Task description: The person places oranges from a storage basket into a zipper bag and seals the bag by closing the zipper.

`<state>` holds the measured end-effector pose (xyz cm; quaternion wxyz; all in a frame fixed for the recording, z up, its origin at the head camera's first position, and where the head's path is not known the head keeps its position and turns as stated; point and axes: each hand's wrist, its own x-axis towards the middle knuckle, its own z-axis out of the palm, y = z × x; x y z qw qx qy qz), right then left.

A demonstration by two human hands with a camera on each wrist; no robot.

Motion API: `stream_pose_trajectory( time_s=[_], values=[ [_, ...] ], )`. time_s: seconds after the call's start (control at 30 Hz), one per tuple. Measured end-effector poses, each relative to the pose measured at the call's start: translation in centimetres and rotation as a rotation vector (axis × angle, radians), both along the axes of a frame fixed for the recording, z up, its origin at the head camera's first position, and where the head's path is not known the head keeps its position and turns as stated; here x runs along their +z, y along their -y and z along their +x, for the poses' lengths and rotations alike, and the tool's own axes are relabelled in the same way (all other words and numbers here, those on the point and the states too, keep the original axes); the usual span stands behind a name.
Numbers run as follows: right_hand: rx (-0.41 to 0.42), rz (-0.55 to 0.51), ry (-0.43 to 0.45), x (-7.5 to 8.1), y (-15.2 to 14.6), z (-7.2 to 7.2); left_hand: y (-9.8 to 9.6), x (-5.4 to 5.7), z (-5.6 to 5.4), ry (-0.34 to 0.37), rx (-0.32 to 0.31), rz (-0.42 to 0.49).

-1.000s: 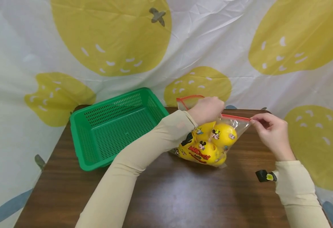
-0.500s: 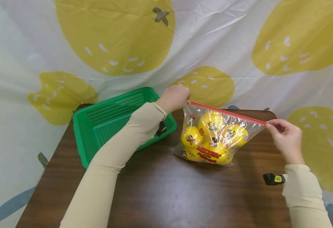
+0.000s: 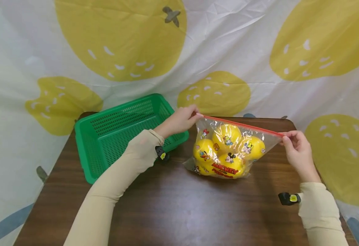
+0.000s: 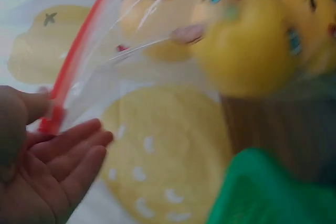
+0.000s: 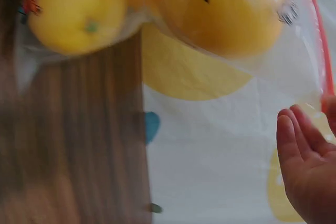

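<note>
A clear zip-top bag [image 3: 244,124] with a red seal strip and cartoon prints stands on the table, holding several round yellow fruits [image 3: 227,135] that look like oranges. My left hand [image 3: 179,120] pinches the left end of the red strip between thumb and fingers. At the other end, my right hand [image 3: 299,153] pinches the corner likewise, and the strip runs straight between them. In the left wrist view, the left hand's [image 4: 58,166] lower fingers extend below the strip. The right wrist view shows part of the right hand [image 5: 310,166] at the strip's end.
A green plastic basket [image 3: 88,153] with mesh sides sits left of the bag, its bare floor showing. My left forearm passes over its near right side. Behind the brown wooden table [image 3: 179,212] hangs a white cloth [image 3: 222,41] with yellow fruit prints.
My left hand has travelled left along the bag's top, from near the middle to the left corner, then slightly down. The gaping left part of the opening now lies flat. The right hand keeps its pinch.
</note>
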<state>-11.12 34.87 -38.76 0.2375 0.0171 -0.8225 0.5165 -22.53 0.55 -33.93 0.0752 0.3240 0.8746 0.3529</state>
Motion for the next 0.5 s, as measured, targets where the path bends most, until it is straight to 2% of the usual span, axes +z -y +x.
stream_pose_trajectory(
  time_s=[0.1, 0.17, 0.2, 0.27, 0.33, 0.37, 0.4, 0.43, 0.5],
  values=[
    [0.130, -0.188, -0.017, -1.1, 0.4, 0.5, 0.1, -1.4, 0.9, 0.123, 0.032, 0.166],
    [0.186, -0.286, -0.022, -2.7, -0.1, 0.5, 0.0, -2.3, 1.4, 0.179, 0.074, 0.271],
    [0.173, -0.315, 0.004, -3.6, -0.6, 0.3, -0.1, -2.6, 1.7, 0.196, 0.096, 0.324],
    [0.169, -0.363, 0.017, -7.8, -3.3, -1.1, -0.2, -3.2, 2.2, 0.232, 0.136, 0.425],
    [0.133, -0.366, 0.012, -11.7, -5.8, -2.3, -0.4, -3.9, 2.6, 0.230, 0.157, 0.509],
    [0.136, -0.371, -0.011, -13.0, -6.7, -2.7, -0.4, -4.2, 2.9, 0.215, 0.156, 0.543],
    [0.079, -0.352, 0.011, -12.7, -6.2, -2.5, -0.4, -4.4, 3.1, 0.202, 0.155, 0.569],
    [0.071, -0.350, -0.021, -12.2, -5.7, -2.1, -0.4, -4.6, 3.3, 0.185, 0.151, 0.589],
    [0.022, -0.298, -0.048, -8.2, -2.3, -0.3, -0.4, -4.9, 3.8, 0.133, 0.150, 0.609]
  ],
)
